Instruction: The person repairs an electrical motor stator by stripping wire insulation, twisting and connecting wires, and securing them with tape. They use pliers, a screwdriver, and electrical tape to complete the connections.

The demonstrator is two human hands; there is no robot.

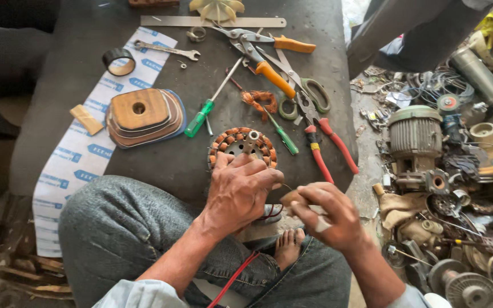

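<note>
Knee (121, 228) props left hand (241, 191), fingers curled over stator (241, 145) to steady it; right hand (329, 214) pinches small pale piece beside it; pliers (326, 137) within reach

One printed sheet (81, 154): long white paper strip with repeated blue label marks, lying on the dark mat (201, 165), running from 12 o'clock down to 8 o'clock, left of centre. No screens or signs.

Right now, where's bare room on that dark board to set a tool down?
Bare board left of the tape roll, and between the wooden block stack and stator. Crowded: pliers, scissors, screwdrivers. Both hands, left hand and right hand, fill the near edge.
</note>
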